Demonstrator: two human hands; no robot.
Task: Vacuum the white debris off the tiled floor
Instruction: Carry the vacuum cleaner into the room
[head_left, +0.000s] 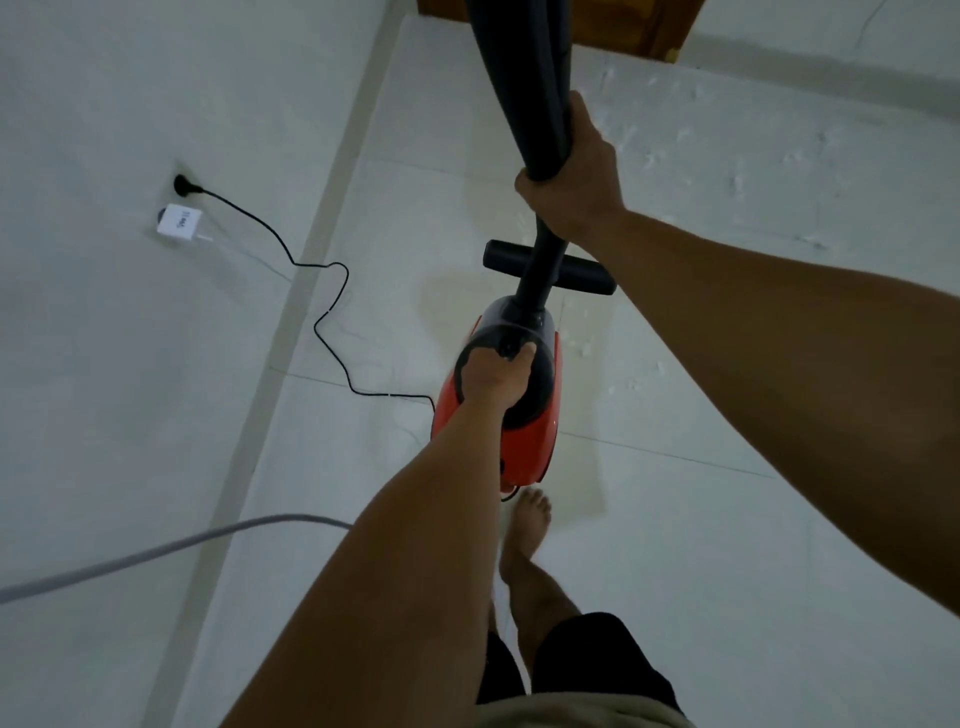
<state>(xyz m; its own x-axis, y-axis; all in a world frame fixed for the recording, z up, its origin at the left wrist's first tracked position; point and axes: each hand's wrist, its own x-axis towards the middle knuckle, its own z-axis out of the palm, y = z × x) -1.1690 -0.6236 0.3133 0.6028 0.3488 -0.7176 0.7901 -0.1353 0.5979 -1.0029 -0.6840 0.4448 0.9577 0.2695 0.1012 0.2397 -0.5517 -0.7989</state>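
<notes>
The pale tiled floor (675, 545) fills most of my view, meeting a white wall (130, 364) along a low skirting on my left. A wooden door (597, 21) shows at the far edge.

My two bare arms reach forward over the floor. My left hand (493, 376) is closed around the black handle on top of the red vacuum cleaner (524, 441), fingers curled over it. The red body sits just in front of my bare foot (530, 519). My right hand (576, 176) is higher and farther out, gripping the thick black hose (519, 78), which runs up out of view. Below that hand a thinner black tube leads down to the vacuum body, and the black floor nozzle (587, 273) lies crosswise behind it.

The white debris (649, 150) is scattered over the tiles beyond and to the right of the nozzle, with a few flecks near the right side of the red body.

A grey cable (156, 551) crosses the lower left. A black power cord (332, 312) snakes from the vacuum to a plug (182, 185) in the wall, with a white adapter (176, 224) just beside it.
</notes>
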